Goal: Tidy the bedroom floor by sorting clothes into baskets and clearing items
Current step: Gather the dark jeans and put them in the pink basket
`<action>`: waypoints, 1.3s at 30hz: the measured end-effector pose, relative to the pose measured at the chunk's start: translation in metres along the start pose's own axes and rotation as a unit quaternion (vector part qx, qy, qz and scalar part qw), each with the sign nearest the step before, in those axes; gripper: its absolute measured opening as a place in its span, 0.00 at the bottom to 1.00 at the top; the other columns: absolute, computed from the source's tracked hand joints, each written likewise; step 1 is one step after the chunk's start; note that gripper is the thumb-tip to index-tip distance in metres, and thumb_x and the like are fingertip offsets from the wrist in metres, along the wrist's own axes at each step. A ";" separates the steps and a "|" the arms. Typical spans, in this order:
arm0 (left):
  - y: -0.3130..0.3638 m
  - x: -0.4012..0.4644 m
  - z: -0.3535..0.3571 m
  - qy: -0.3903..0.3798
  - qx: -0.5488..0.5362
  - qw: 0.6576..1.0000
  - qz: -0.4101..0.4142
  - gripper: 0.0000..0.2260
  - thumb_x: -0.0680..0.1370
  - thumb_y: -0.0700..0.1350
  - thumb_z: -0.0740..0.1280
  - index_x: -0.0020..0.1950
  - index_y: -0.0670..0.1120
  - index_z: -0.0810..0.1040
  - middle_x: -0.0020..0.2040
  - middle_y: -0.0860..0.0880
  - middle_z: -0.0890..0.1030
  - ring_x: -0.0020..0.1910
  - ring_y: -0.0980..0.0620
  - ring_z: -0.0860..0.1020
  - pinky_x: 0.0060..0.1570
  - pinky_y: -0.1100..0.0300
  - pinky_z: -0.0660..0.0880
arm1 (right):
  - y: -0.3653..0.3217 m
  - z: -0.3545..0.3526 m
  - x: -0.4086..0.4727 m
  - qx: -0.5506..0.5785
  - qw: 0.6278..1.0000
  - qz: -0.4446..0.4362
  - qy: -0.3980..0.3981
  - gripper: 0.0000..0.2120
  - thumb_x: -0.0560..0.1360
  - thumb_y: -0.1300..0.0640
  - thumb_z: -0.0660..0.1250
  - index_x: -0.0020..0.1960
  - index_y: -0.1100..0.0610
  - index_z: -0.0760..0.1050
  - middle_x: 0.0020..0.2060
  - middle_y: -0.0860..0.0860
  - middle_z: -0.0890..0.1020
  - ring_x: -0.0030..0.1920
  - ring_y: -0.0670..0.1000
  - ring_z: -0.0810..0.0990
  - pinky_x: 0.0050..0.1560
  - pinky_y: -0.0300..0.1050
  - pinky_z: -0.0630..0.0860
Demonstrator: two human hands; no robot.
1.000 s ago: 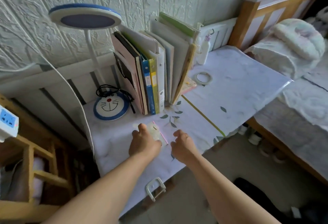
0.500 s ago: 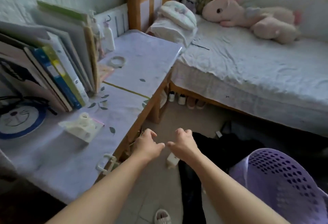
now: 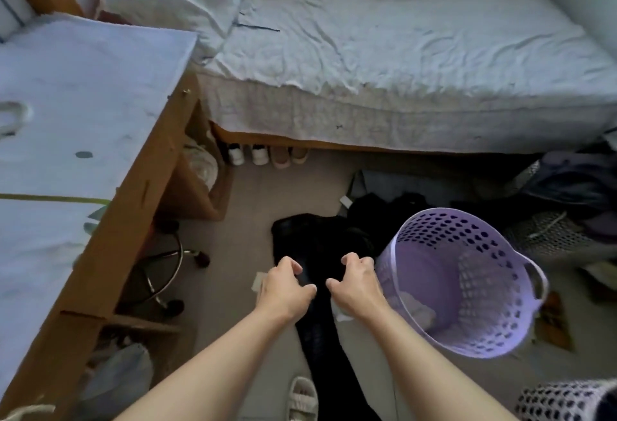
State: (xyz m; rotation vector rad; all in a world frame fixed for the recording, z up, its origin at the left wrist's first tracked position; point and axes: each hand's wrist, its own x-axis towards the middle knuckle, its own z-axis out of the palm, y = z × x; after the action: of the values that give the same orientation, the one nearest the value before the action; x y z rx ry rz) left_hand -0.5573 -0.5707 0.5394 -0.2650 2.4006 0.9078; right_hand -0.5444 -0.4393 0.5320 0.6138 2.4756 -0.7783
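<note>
At far left the tabletop (image 3: 83, 93) has slid to the frame's edge: a second ago both hands worked there, now the view has swung down to the floor. The left hand (image 3: 286, 287) and right hand (image 3: 354, 282) hover empty, fingers loosely curled, above the black garment (image 3: 314, 240). Just right of it stands the purple basket (image 3: 467, 220), so sorting clothes likely begins here.

Two bare forearms reach into view from the bottom edge, with no sleeve showing on either. The left hand (image 3: 286, 290) and the right hand (image 3: 354, 282) wear nothing (no ring, watch or glove). One foot (image 3: 302, 399) wears a pale strapped sandal.
</note>
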 end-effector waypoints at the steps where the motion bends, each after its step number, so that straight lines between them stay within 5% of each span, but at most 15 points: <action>1: 0.003 0.010 0.010 -0.006 0.005 1.000 -0.004 0.16 0.73 0.49 0.69 0.58 0.48 0.72 0.53 0.50 0.79 0.55 0.50 0.76 0.53 0.59 0.72 | 0.008 0.001 0.011 0.002 1.000 0.006 -0.003 0.23 0.74 0.51 0.65 0.66 0.57 0.64 0.64 0.57 0.65 0.62 0.58 0.71 0.61 0.51 0.71; 22: -0.022 0.265 0.115 -0.100 0.122 0.987 -0.014 0.19 0.75 0.51 0.68 0.64 0.51 0.69 0.60 0.50 0.75 0.56 0.51 0.75 0.43 0.60 0.66 | 0.053 0.101 0.221 0.021 0.993 0.113 -0.021 0.25 0.75 0.53 0.65 0.69 0.56 0.61 0.64 0.56 0.66 0.64 0.56 0.69 0.60 0.49 0.71; 32: -0.076 0.401 0.212 -0.130 0.144 0.980 0.032 0.24 0.74 0.49 0.69 0.68 0.53 0.65 0.61 0.47 0.73 0.57 0.48 0.75 0.52 0.55 0.73 | 0.097 0.192 0.352 0.034 0.994 0.097 0.027 0.27 0.75 0.54 0.65 0.70 0.55 0.58 0.64 0.55 0.64 0.64 0.55 0.67 0.57 0.46 0.71; 39: -0.132 0.485 0.277 -0.155 0.175 0.972 0.036 0.30 0.74 0.48 0.68 0.73 0.57 0.58 0.61 0.43 0.73 0.55 0.45 0.76 0.47 0.56 0.74 | 0.147 0.273 0.429 -0.034 0.994 0.099 0.031 0.34 0.72 0.54 0.68 0.72 0.51 0.55 0.71 0.59 0.54 0.69 0.60 0.57 0.68 0.54 0.62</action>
State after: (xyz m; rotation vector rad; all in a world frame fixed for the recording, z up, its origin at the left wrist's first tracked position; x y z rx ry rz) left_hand -0.7912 -0.4820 0.0232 0.0936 2.2348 0.4975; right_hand -0.7232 -0.3836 0.0367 0.8553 2.4389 -0.6041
